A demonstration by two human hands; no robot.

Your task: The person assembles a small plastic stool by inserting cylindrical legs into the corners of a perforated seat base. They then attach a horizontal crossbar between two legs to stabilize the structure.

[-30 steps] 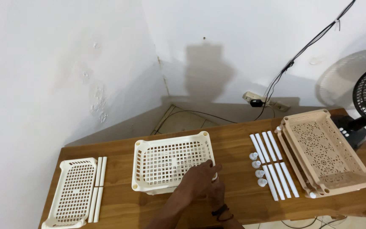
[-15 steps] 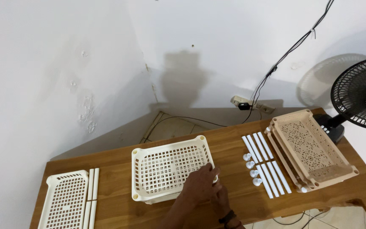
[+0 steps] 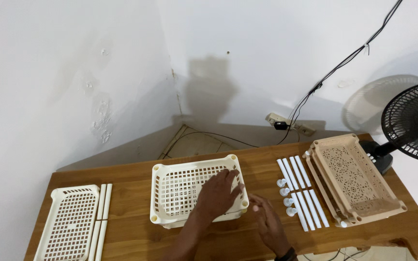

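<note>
The white slotted basket point(image 3: 189, 193) sits mid-counter point(image 3: 136, 174), stacked on another with round corner sockets. Left hand point(image 3: 217, 194) lies flat on it, fingers spread apart; right hand point(image 3: 268, 223) rests open just beside it.

middle basket point(image 3: 180, 191): cream plastic, moulded grid, slight sheen
left tray point(image 3: 68, 222): same cream plastic, perforated, smooth
stacked baskets point(image 3: 359, 179): beige plastic, patterned openwork, matt
tubes point(image 3: 298, 191): white plastic, smooth, faintly glossy
table point(image 3: 131, 176): brown wood, grained, satin finish
fan guard point(image 3: 414, 123): black wire, glossy
wall point(image 3: 73, 72): white paint, rough, blistered patches
</note>
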